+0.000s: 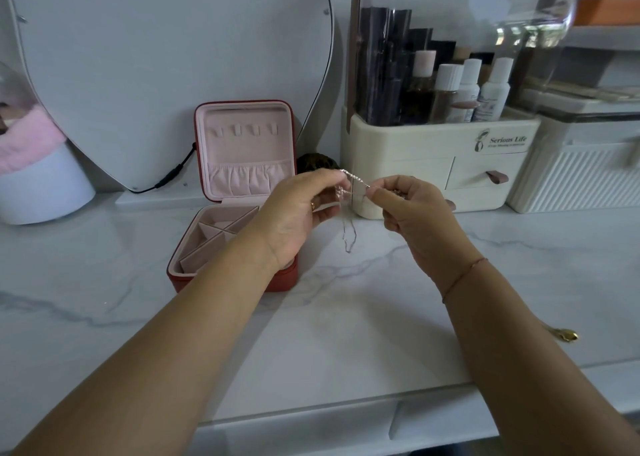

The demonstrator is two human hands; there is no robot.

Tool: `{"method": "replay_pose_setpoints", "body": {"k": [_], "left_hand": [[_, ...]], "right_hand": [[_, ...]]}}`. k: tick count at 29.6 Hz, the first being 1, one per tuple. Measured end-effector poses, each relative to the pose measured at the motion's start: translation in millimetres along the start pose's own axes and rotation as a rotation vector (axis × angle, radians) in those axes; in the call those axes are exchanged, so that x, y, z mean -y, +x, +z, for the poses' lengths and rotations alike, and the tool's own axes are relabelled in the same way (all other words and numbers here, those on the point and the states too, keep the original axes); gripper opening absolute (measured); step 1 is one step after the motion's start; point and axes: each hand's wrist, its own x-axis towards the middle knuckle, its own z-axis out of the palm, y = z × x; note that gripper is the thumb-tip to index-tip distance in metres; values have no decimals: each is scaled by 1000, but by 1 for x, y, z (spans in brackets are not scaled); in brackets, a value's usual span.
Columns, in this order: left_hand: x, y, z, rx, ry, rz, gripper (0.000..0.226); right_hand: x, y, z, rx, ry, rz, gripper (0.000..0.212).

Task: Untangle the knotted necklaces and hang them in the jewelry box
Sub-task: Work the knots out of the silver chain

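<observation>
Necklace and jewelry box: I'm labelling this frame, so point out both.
necklace [354,178]: head view, taut twisted stretch above the hanging loop.
jewelry box [242,151]: head view, pink lining of the open lid.

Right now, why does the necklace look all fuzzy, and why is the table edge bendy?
Head view: the thin necklace is blurred where the left hand and right hand pinch it. Head view: the wide lens bows the table edge. Head view: glare shines on the organiser's clear lid.
</observation>
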Motion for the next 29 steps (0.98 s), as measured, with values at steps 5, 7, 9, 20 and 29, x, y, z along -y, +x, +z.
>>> {"method": "replay_pose_setpoints", "body": {"k": [5, 7, 9, 20, 29], "left_hand": [[-4, 2, -5, 16, -283, -77, 17], [-4, 2, -5, 7, -364, -103, 14], [-5, 3, -6, -16, -423, -114, 11], [3, 7, -10, -12, -304, -190, 25], [8, 7, -7, 33, -370, -166, 15]], "right_hand": [[-2, 2, -1, -116, -29, 30, 16], [-4, 3, -3, -137, -42, 53, 20], [-4, 3, -3, -129, 0, 92, 20], [10, 2, -5, 91, 874, 182, 36], [10, 0, -5, 181, 894, 152, 24]]}}
